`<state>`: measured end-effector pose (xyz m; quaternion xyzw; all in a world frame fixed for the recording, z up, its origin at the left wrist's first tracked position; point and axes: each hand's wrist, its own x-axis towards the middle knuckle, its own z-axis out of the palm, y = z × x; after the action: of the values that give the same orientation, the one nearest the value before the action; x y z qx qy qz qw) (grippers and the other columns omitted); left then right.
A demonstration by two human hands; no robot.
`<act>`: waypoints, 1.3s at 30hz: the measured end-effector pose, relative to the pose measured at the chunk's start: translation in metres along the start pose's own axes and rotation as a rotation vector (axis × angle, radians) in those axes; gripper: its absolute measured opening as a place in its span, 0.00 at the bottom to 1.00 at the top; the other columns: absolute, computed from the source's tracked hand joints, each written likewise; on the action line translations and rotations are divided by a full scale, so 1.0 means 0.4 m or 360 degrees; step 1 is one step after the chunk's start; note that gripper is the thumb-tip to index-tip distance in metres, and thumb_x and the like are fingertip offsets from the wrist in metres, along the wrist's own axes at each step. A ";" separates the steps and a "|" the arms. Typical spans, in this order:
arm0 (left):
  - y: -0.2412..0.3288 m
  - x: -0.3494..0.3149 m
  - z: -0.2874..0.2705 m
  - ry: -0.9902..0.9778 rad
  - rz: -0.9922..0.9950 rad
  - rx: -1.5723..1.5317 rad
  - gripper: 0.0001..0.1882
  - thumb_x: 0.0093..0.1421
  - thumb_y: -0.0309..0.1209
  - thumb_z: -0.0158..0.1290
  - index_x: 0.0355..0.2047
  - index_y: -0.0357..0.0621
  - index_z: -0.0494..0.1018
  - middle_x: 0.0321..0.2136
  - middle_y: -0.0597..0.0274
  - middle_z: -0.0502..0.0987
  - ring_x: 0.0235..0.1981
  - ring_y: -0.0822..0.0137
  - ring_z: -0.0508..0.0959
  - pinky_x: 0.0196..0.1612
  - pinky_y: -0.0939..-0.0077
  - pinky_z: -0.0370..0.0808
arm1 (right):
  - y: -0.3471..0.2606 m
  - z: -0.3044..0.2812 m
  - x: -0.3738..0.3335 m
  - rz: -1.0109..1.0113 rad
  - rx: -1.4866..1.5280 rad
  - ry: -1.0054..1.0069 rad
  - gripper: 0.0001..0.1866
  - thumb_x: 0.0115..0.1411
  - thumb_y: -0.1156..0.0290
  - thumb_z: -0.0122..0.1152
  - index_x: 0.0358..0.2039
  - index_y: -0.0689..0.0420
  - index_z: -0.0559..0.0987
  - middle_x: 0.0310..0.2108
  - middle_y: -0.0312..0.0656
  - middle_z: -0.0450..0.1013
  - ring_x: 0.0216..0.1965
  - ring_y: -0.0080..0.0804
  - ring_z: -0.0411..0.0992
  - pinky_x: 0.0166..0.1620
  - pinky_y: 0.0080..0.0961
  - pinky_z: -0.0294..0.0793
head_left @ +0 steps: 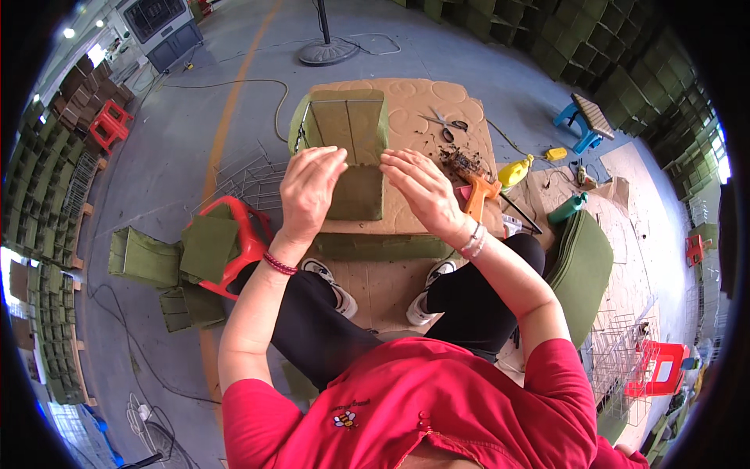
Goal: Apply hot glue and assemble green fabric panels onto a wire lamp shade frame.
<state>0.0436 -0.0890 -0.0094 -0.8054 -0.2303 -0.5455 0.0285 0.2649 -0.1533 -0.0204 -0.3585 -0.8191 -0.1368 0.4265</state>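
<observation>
A green fabric bin (356, 195) on a wire frame stands on the cardboard-covered worktop in front of me. Its thin metal wires show along the far rim and inside. My left hand (309, 191) is at the bin's near left side, fingers bent and pressed together at the fabric edge. Opposite it, my right hand (426, 191) has its fingers closed along the right edge. Both thumbs are partly hidden, so the exact grip is hard to see. An orange-handled glue gun (480, 191) lies close to my right wrist, and black-handled scissors (447, 125) lie beyond it.
On my left, a red stool (248, 242) bears green fabric pieces, with wire frames (254, 176) behind it. A stack of green sheets (582, 270) lies right of my knee, near a teal bottle (568, 207) and yellow bottle (516, 172). A fan base (328, 51) stands ahead.
</observation>
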 end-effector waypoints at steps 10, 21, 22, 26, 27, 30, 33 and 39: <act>-0.063 0.012 0.041 -0.0576 0.0106 -0.0139 0.13 0.47 0.18 0.64 0.35 0.40 0.79 0.29 0.60 0.79 0.34 0.61 0.78 0.35 0.69 0.77 | 0.021 0.064 0.045 0.0058 -0.0116 -0.0222 0.18 0.50 0.73 0.57 0.42 0.65 0.77 0.37 0.46 0.73 0.45 0.43 0.72 0.52 0.35 0.71; -0.083 0.109 0.003 -0.1055 -0.0458 -0.0475 0.14 0.58 0.26 0.59 0.45 0.34 0.79 0.30 0.53 0.84 0.32 0.68 0.84 0.37 0.76 0.78 | 0.058 -0.005 0.124 0.0277 0.0166 -0.0915 0.09 0.56 0.74 0.57 0.36 0.65 0.79 0.37 0.50 0.78 0.47 0.47 0.75 0.50 0.40 0.75; -0.080 0.095 -0.011 -0.0672 -0.0408 -0.0432 0.13 0.60 0.25 0.58 0.45 0.33 0.79 0.32 0.53 0.84 0.34 0.67 0.84 0.39 0.76 0.78 | 0.054 -0.004 0.116 0.0261 0.0159 -0.0901 0.09 0.56 0.74 0.57 0.36 0.65 0.79 0.37 0.50 0.78 0.47 0.47 0.75 0.50 0.40 0.75; -0.056 -0.029 -0.083 0.0005 0.0031 0.0060 0.17 0.52 0.14 0.61 0.43 0.36 0.80 0.41 0.54 0.82 0.40 0.58 0.82 0.44 0.69 0.81 | -0.015 0.013 0.046 -0.0005 0.0029 -0.0230 0.19 0.57 0.75 0.54 0.49 0.67 0.75 0.51 0.52 0.75 0.57 0.46 0.72 0.61 0.39 0.70; -0.059 -0.051 -0.079 -0.0082 0.0136 0.0145 0.18 0.50 0.14 0.62 0.43 0.37 0.80 0.41 0.55 0.82 0.42 0.57 0.81 0.45 0.68 0.81 | -0.036 0.025 0.054 -0.0051 0.0000 -0.0218 0.20 0.57 0.75 0.54 0.50 0.67 0.74 0.51 0.53 0.74 0.57 0.47 0.72 0.61 0.40 0.70; -0.068 -0.060 -0.062 -0.0233 0.0233 0.0252 0.21 0.48 0.15 0.63 0.44 0.37 0.79 0.43 0.56 0.81 0.46 0.55 0.79 0.48 0.64 0.79 | -0.051 0.094 0.078 -0.0098 -0.0089 -0.0190 0.23 0.56 0.74 0.54 0.52 0.68 0.72 0.50 0.54 0.74 0.55 0.48 0.73 0.60 0.39 0.70; -0.108 -0.054 -0.035 -0.0328 0.0238 0.0196 0.18 0.49 0.16 0.60 0.43 0.37 0.79 0.41 0.57 0.81 0.41 0.57 0.80 0.44 0.66 0.79 | -0.049 0.133 0.084 -0.0029 -0.0216 -0.0195 0.24 0.55 0.74 0.55 0.52 0.68 0.71 0.48 0.53 0.75 0.51 0.48 0.74 0.56 0.39 0.74; -0.138 0.012 -0.061 -0.0723 0.0042 -0.0191 0.12 0.53 0.21 0.58 0.39 0.37 0.80 0.30 0.58 0.82 0.33 0.59 0.81 0.35 0.69 0.79 | -0.037 0.139 0.111 0.0196 -0.0079 -0.0334 0.14 0.51 0.75 0.57 0.39 0.63 0.73 0.34 0.47 0.76 0.38 0.43 0.77 0.43 0.36 0.76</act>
<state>0.0018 -0.0455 -0.0068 -0.9107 -0.1873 -0.3625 -0.0649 0.2045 -0.1134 -0.0172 -0.4310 -0.8319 -0.0924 0.3371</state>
